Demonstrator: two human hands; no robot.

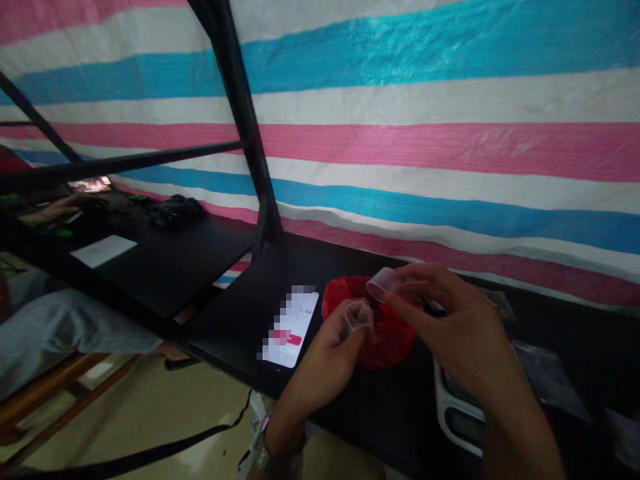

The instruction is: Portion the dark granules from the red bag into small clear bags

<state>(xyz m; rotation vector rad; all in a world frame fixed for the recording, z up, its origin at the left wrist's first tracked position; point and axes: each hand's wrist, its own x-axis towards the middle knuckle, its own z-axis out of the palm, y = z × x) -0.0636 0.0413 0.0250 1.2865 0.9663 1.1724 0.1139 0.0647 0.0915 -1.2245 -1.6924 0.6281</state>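
Note:
My left hand (333, 343) is closed around a small clear plastic container (359, 315) with an angular open rim facing up. To its right, my right hand (445, 310) pinches a clear round plastic cap (383, 285) between thumb and fingers, tilted with its open side toward the lower left. The two clear pieces are apart, a short gap between them. Below both hands is a red plastic bag (387, 347), spread on the black table (345, 427); its contents are mostly hidden by my hands.
Left of the bag lies a lit phone (290, 330). A pale-framed device with a small display (463, 427) sits under my right forearm, beside clear plastic bags (547, 377). A black metal frame (245, 120) divides the tables; another person's leg (85, 320) shows at left. A striped sheet (425, 147) hangs behind.

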